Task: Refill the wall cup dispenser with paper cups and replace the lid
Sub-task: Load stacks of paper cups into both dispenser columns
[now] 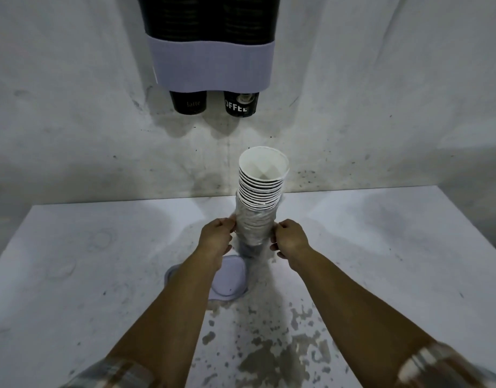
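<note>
A tall stack of white paper cups (pixel 261 186) stands upright on the table, its lower part inside a clear plastic sleeve (pixel 254 228). My left hand (pixel 217 238) pinches the sleeve on its left side and my right hand (pixel 288 240) pinches it on the right. The wall cup dispenser (pixel 210 63) hangs above, with a pale band and two dark tubes. Two black cups, one marked "latte" (pixel 188 103) and one marked "COFFEE" (pixel 240 105), stick out below it. A pale oval lid (pixel 230 278) lies flat on the table beneath my left forearm.
The white table (pixel 73 261) has a worn, speckled patch near its front middle. Behind it rises a stained white wall (pixel 73 107). The table's back edge runs just behind the cup stack.
</note>
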